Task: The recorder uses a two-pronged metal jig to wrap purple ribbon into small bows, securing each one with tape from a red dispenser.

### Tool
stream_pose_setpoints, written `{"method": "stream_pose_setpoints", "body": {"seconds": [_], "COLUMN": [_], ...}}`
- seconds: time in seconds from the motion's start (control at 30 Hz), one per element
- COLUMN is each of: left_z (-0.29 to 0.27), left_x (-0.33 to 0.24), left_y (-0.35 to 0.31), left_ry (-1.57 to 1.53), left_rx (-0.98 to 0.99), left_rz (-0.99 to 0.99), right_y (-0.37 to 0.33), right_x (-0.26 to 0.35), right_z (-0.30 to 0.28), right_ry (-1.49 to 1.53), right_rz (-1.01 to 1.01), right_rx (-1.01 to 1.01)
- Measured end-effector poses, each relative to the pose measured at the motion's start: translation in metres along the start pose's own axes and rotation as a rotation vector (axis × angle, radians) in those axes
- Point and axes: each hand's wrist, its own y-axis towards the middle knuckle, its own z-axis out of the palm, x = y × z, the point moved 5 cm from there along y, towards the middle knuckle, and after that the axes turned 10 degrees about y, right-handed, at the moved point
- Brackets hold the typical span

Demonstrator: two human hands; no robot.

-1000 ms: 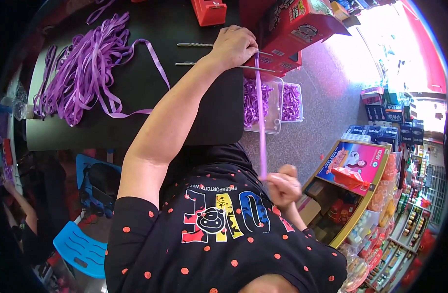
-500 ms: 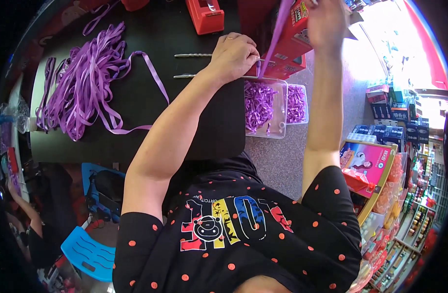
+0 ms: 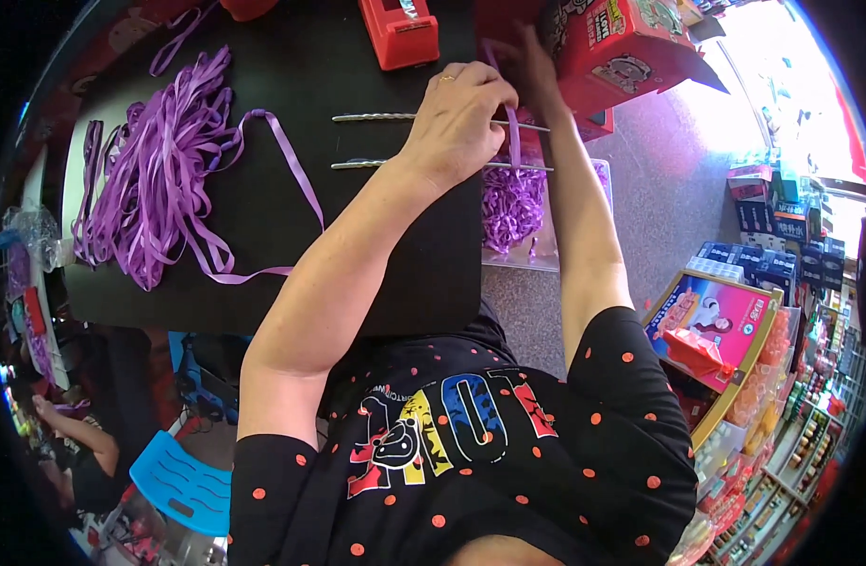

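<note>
Two twisted metal rods (image 3: 372, 117) lie across the black table (image 3: 291, 66) and stick out past its right edge. A strip of purple ribbon (image 3: 514, 141) runs across both rods beyond the edge. Bent over the rods, my left hand (image 3: 459, 115) has its fingers closed on the ribbon; its fingertips are partly hidden. Just beyond it to the right, my right hand (image 3: 530, 71) is smeared by motion beside another stretch of ribbon, so its grip cannot be made out. Under the rods, cut purple ribbon pieces (image 3: 513, 212) fill a clear plastic box, partly behind my right forearm.
A tangled heap of purple ribbon (image 3: 159, 179) covers the table's left side. A red tape dispenser (image 3: 400, 36) stands at the back. Right of it are a printed red carton (image 3: 622, 52) and stacked boxes (image 3: 763, 208). A blue stool (image 3: 183, 481) and another person's arm (image 3: 79, 429) are at lower left.
My right hand has come down and left from the top right, toward the rods, with the ribbon no longer stretched upward. My left hand stays at the rods.
</note>
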Motion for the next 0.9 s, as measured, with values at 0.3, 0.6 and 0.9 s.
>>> {"method": "stream_pose_setpoints", "body": {"seconds": [0.3, 0.6, 0.9], "left_z": [0.007, 0.007, 0.006], "left_x": [-0.003, -0.002, -0.002], "left_y": [0.000, 0.003, 0.000], "left_ry": [0.015, 0.021, 0.021], "left_rx": [0.046, 0.067, 0.062], "left_rz": [0.047, 0.066, 0.056], "right_y": [-0.165, -0.319, -0.324], "right_x": [-0.128, -0.002, 0.068], "right_z": [-0.041, -0.001, 0.021], "right_ry": [-0.089, -0.360, -0.280], "right_rz": [-0.014, 0.001, -0.166], "right_rx": [0.002, -0.204, -0.218]}}
